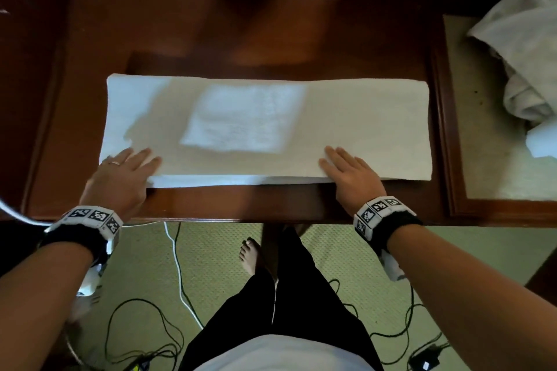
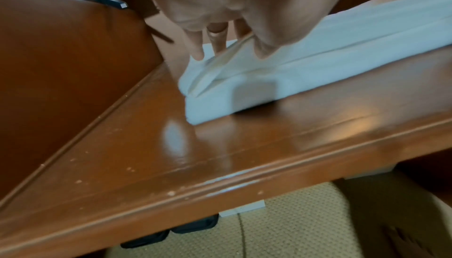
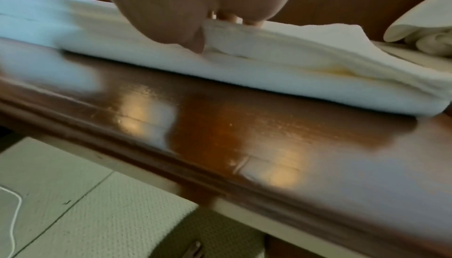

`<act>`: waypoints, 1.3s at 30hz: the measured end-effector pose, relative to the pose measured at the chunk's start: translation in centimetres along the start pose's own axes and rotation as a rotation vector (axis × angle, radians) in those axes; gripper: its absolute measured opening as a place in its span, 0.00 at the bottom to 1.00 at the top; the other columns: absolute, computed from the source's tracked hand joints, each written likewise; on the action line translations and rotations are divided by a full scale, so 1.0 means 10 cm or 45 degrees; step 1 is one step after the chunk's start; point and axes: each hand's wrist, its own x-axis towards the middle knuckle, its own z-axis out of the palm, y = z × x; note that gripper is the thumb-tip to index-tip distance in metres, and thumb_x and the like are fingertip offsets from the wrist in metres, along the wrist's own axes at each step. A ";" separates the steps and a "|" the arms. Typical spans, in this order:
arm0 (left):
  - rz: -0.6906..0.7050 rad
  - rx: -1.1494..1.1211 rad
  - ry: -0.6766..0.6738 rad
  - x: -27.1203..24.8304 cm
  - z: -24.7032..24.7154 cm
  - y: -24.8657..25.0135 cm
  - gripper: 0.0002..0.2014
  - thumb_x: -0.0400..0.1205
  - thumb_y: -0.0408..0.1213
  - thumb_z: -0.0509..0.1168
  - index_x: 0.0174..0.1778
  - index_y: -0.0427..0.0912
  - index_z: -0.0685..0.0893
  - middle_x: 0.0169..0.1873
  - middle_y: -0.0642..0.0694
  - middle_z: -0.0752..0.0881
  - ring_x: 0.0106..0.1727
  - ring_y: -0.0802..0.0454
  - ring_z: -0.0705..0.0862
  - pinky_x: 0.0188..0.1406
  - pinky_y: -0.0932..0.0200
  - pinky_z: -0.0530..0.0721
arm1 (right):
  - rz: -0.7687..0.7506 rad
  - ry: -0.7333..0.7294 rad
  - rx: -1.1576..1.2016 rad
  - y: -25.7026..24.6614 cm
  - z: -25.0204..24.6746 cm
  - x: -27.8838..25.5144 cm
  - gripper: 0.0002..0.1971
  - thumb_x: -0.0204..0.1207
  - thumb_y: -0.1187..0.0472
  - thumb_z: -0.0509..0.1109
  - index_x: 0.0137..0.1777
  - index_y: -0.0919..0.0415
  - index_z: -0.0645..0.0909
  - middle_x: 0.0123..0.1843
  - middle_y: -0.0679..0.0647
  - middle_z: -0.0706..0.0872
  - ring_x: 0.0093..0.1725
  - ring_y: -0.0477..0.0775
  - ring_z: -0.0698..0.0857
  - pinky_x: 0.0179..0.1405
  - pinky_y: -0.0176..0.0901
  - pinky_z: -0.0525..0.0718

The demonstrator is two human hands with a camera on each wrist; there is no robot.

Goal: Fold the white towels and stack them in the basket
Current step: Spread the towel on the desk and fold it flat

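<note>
Across frame centre, folded towel [image 1: 346,117] lies long on surface [image 1: 271,202]; left hand [image 1: 120,175] and right hand [image 1: 352,175] press flat-fingered along its near edge, likely setting crease.

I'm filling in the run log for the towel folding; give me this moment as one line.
towel: folded long strip on table | left hand: flat on near-left corner | right hand: flat on near edge | basket: not seen

White towel [image 1: 346,117], red-brown table [image 1: 241,39]
</note>
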 end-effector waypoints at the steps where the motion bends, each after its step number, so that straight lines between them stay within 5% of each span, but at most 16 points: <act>1: -0.010 -0.014 -0.007 -0.05 -0.01 -0.04 0.23 0.78 0.27 0.60 0.70 0.36 0.84 0.73 0.33 0.81 0.66 0.24 0.83 0.58 0.26 0.83 | 0.031 -0.033 0.033 0.00 -0.01 0.00 0.33 0.62 0.76 0.68 0.72 0.64 0.79 0.80 0.63 0.74 0.77 0.69 0.75 0.66 0.67 0.80; 4: -0.145 -0.134 -0.086 -0.17 -0.10 0.01 0.21 0.77 0.34 0.69 0.67 0.44 0.87 0.75 0.45 0.81 0.65 0.35 0.86 0.52 0.34 0.89 | 0.072 -0.017 0.092 -0.05 -0.08 0.00 0.29 0.70 0.57 0.55 0.70 0.63 0.81 0.80 0.62 0.73 0.79 0.67 0.73 0.69 0.65 0.79; 8: -0.188 -0.149 -0.007 0.05 -0.29 0.23 0.28 0.76 0.53 0.52 0.57 0.41 0.89 0.61 0.40 0.88 0.49 0.35 0.88 0.44 0.40 0.88 | 0.169 0.157 0.234 -0.22 -0.22 0.22 0.29 0.72 0.48 0.52 0.61 0.63 0.86 0.73 0.62 0.81 0.69 0.68 0.79 0.62 0.62 0.82; 10: -0.149 -0.205 0.064 0.25 -0.35 0.42 0.31 0.79 0.56 0.49 0.63 0.40 0.86 0.62 0.38 0.86 0.54 0.34 0.87 0.50 0.38 0.86 | 0.179 0.094 0.154 -0.35 -0.22 0.36 0.27 0.79 0.48 0.54 0.74 0.57 0.77 0.82 0.61 0.70 0.77 0.67 0.71 0.69 0.63 0.77; 12: -0.075 -0.214 0.095 0.47 -0.36 0.68 0.33 0.81 0.57 0.47 0.73 0.41 0.81 0.71 0.38 0.82 0.64 0.33 0.84 0.59 0.37 0.83 | 0.221 -0.099 0.052 -0.45 -0.13 0.46 0.29 0.85 0.45 0.52 0.85 0.47 0.57 0.89 0.57 0.49 0.86 0.64 0.52 0.80 0.64 0.62; 14: 0.003 -0.176 0.035 0.64 -0.29 0.91 0.36 0.83 0.60 0.42 0.84 0.46 0.68 0.83 0.40 0.69 0.78 0.36 0.74 0.70 0.37 0.76 | 0.259 -0.224 0.000 -0.52 -0.02 0.49 0.30 0.87 0.43 0.47 0.86 0.42 0.42 0.88 0.54 0.34 0.87 0.64 0.38 0.83 0.65 0.51; 16: 0.014 -0.132 -0.074 0.72 -0.14 0.92 0.37 0.84 0.65 0.36 0.89 0.52 0.51 0.89 0.44 0.53 0.86 0.38 0.60 0.80 0.34 0.65 | 0.267 -0.222 0.007 -0.55 0.03 0.47 0.31 0.87 0.43 0.45 0.86 0.41 0.37 0.88 0.52 0.30 0.86 0.64 0.34 0.84 0.66 0.47; 21: -0.399 -0.136 -0.152 0.42 0.16 0.26 0.36 0.82 0.70 0.28 0.86 0.61 0.33 0.86 0.54 0.31 0.89 0.41 0.42 0.81 0.27 0.52 | 0.243 -0.168 -0.035 -0.53 -0.04 0.46 0.31 0.83 0.40 0.51 0.85 0.43 0.52 0.89 0.55 0.45 0.87 0.65 0.47 0.82 0.65 0.57; 25: -0.671 -0.238 -0.203 0.39 0.02 0.25 0.39 0.84 0.69 0.37 0.88 0.55 0.38 0.88 0.47 0.36 0.89 0.38 0.42 0.82 0.24 0.45 | 0.209 0.002 0.031 -0.67 -0.11 0.66 0.31 0.76 0.42 0.54 0.75 0.55 0.73 0.83 0.62 0.66 0.81 0.71 0.65 0.74 0.66 0.71; 29: -0.379 -0.253 -0.047 0.68 -0.09 0.90 0.38 0.86 0.66 0.41 0.89 0.52 0.42 0.89 0.40 0.42 0.88 0.35 0.45 0.81 0.23 0.46 | 0.083 -0.068 -0.022 -0.77 0.07 0.82 0.33 0.81 0.40 0.54 0.85 0.49 0.59 0.89 0.59 0.50 0.86 0.69 0.52 0.78 0.68 0.62; 31: -0.223 -0.246 -0.052 0.82 -0.05 1.21 0.37 0.86 0.67 0.39 0.89 0.55 0.41 0.89 0.43 0.41 0.88 0.35 0.43 0.81 0.22 0.47 | 0.115 -0.083 -0.021 -0.62 0.13 0.81 0.34 0.83 0.36 0.49 0.87 0.43 0.49 0.89 0.55 0.40 0.87 0.65 0.44 0.81 0.67 0.54; 35: -0.249 -0.291 -0.067 0.93 0.05 1.38 0.37 0.84 0.69 0.37 0.88 0.60 0.39 0.88 0.45 0.37 0.88 0.35 0.41 0.79 0.20 0.48 | 0.455 -0.070 0.030 0.17 0.08 0.49 0.33 0.83 0.30 0.41 0.85 0.34 0.36 0.88 0.47 0.30 0.87 0.58 0.33 0.83 0.64 0.41; 39: -0.274 -0.295 -0.066 0.95 0.02 1.37 0.36 0.84 0.70 0.36 0.87 0.61 0.37 0.88 0.47 0.36 0.88 0.36 0.38 0.80 0.21 0.47 | 0.797 -0.117 0.104 0.90 -0.10 0.10 0.34 0.82 0.29 0.40 0.85 0.35 0.35 0.87 0.48 0.30 0.87 0.56 0.33 0.84 0.66 0.41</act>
